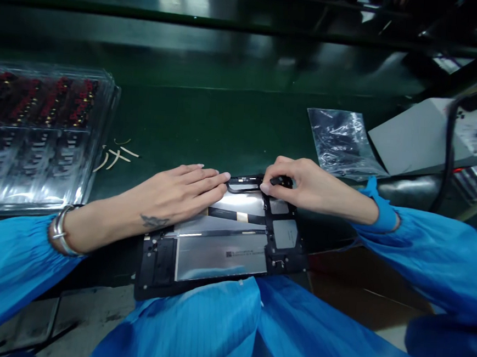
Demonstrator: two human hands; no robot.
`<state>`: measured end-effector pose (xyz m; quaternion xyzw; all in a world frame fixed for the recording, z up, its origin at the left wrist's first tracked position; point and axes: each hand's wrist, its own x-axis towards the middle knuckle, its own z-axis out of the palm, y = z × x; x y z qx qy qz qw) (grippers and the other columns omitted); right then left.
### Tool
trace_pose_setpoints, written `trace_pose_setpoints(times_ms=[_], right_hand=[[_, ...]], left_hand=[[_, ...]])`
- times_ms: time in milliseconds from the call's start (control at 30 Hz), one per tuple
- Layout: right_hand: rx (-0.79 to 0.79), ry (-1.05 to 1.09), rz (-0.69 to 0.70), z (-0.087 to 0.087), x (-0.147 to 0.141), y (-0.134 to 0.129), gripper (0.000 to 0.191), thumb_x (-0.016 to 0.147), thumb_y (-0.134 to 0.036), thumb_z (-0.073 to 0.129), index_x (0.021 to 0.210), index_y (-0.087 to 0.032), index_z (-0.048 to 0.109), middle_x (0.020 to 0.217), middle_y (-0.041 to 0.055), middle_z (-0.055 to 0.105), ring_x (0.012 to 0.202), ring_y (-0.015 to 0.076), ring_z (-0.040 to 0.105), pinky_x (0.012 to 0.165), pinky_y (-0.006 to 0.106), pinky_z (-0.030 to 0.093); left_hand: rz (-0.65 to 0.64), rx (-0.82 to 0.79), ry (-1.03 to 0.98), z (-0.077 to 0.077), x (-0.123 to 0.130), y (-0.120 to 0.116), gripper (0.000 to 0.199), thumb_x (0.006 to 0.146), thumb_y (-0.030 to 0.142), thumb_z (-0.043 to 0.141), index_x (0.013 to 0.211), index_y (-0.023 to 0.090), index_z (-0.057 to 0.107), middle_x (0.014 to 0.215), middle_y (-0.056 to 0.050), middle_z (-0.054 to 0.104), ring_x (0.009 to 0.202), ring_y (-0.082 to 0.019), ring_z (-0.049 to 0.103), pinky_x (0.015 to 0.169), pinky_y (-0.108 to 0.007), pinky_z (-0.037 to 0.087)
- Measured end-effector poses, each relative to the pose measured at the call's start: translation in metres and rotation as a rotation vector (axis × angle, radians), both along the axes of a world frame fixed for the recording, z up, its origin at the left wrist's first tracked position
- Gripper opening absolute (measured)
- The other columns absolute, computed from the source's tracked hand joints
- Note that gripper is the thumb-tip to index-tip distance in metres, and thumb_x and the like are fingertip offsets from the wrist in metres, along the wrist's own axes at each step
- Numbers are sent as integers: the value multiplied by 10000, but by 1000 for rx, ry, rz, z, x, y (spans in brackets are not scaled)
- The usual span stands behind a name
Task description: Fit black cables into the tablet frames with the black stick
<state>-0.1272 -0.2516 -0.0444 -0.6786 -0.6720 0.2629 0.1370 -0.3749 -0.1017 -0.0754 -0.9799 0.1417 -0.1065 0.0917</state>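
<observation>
An opened tablet-like device (222, 254) with silvery battery panels and a black frame lies at the table's near edge, against the blue clothing. My left hand (185, 193) rests flat over its upper left part, fingers extended and fingertips by a thin black strip (244, 187) at the far edge. At the upper right corner, my right hand (290, 182) is closed in a pinch on a small black part (282, 181). The fingers partly cover that part, so its shape is unclear.
Stacked clear plastic trays (39, 141) with red and black components stand at the left. Several pale strips (118, 157) lie beside them. A clear plastic bag (342, 142) and a white box (415, 137) sit at the right, near a dark curved bar (449, 151).
</observation>
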Motion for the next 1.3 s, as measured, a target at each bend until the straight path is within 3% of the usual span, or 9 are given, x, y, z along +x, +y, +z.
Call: trace_pose_setpoints(times_ms=[233,567,900,1100,1167,1233,1300], right_hand=[[24,-125,11,-2,-10,2,155,859,-212,581,773,-145,691,737,31,567,559,99,460,532,265,298],[0,-194,15,2,-14,4,141,844,-176,585,738,-141,671,696,24,533,542,99,411,523,277,259],[-16,-221,28,1,-15,4,161,865,-201,568,715,-157,610,715,35,502,676,136,451,591,271,278],[-27,-214,44,-2,-12,7,186,843,-166,566,662,-176,528,659,23,476,718,157,470,587,277,270],[99,-240,67,-3,-12,3,134,842,-154,575,710,-174,568,699,38,538,776,177,490,615,283,300],[385,-230,35,-2,-17,-7,70,874,-174,591,818,-165,631,821,65,619,841,195,516,678,304,359],[662,-62,-42,0,-32,-26,119,941,-218,571,937,-158,674,917,82,664,870,194,564,744,330,423]], left_hand=[[-19,21,-36,0,1,0,420,1052,120,242,1315,40,559,1401,-182,592,1217,-291,635,984,-413,528],[-18,80,-35,1,0,-1,448,1037,90,245,1354,39,557,1406,-177,589,1206,-298,636,973,-415,536],[-17,141,-37,5,4,-5,447,1017,61,266,1345,40,570,1351,-189,621,1169,-303,634,919,-402,557],[58,124,94,10,17,-10,470,1016,82,265,1408,118,522,1303,-175,614,1123,-294,622,845,-374,556],[101,97,178,14,24,-11,467,1027,113,282,1448,158,479,1277,-160,609,1064,-277,628,806,-361,552],[135,72,259,21,32,-14,479,1033,142,306,1495,200,420,1230,-142,610,972,-256,632,760,-350,541],[139,53,317,28,40,-16,493,1032,153,329,1515,237,390,1172,-122,613,906,-239,625,736,-337,523]])
